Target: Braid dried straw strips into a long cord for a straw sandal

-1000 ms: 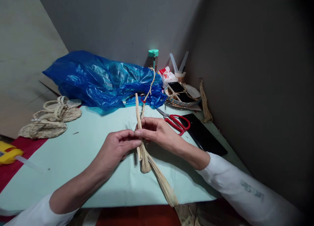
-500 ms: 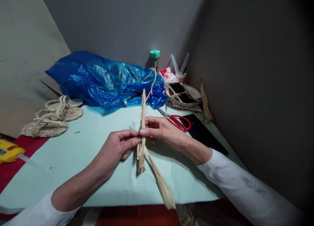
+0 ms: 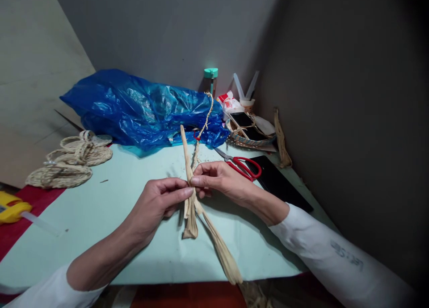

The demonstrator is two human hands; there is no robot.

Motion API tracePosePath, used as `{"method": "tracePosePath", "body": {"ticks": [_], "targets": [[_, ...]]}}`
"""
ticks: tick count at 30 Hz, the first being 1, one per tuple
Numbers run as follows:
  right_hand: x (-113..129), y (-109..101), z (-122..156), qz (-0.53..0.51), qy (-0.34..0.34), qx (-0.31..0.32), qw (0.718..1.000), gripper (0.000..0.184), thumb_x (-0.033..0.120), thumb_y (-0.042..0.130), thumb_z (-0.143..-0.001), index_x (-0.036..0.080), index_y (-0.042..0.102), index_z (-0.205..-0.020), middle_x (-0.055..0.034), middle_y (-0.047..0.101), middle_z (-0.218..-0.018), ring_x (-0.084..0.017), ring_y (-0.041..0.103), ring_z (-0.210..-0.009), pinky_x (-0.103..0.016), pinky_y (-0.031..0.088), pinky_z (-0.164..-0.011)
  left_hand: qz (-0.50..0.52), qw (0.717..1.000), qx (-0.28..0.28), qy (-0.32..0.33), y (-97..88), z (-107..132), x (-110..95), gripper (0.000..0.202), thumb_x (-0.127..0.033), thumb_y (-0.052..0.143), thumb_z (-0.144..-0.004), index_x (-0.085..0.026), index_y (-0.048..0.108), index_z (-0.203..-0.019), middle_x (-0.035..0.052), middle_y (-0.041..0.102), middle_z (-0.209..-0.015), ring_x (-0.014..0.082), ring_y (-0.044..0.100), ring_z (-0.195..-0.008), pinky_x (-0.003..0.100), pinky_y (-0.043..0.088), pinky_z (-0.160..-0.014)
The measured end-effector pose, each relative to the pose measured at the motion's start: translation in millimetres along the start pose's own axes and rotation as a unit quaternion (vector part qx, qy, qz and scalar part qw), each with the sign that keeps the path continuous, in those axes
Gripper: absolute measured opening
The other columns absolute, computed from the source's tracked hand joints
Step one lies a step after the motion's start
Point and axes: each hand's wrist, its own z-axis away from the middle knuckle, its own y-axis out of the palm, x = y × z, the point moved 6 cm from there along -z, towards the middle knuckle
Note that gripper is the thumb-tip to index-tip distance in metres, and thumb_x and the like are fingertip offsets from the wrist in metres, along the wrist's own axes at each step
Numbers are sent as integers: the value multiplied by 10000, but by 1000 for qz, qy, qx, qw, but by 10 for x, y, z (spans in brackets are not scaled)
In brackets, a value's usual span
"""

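Note:
Both my hands meet over the pale green table top (image 3: 110, 205), pinching a bundle of dry straw strips (image 3: 191, 214). My left hand (image 3: 157, 203) grips the strips from the left with closed fingers. My right hand (image 3: 217, 179) pinches them from the right, thumb against fingertips. One strip (image 3: 185, 147) sticks up from the pinch, leaning slightly left. A thin twisted cord (image 3: 205, 118) rises behind it toward the blue bag. Loose strip ends (image 3: 223, 254) hang down toward the table's near edge.
A crumpled blue plastic bag (image 3: 134, 107) lies at the back. Red-handled scissors (image 3: 243, 165) and a black flat slab (image 3: 278, 183) sit right of my hands. A basket with phones (image 3: 250, 131) stands at the back right. Woven straw pieces (image 3: 69, 163) lie left, a yellow tool (image 3: 11, 210) at far left.
The upright strip has swung from leaning right to leaning left. The lower ends have shifted a little. My hands have stayed in nearly the same place.

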Motion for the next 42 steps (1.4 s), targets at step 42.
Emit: {"method": "tracePosePath", "body": {"ticks": [42], "targets": [[24,47,59,94,20,35,995,330,416,717,-715,159,511,-744,41,472,-612,-71,378,-540,-206,272,-481,51,998,25,-15,57,-4,33,230,-353,659,-792,-140,577,-766,-94,232,-539,46,128,-464,215,89,-426]]}}
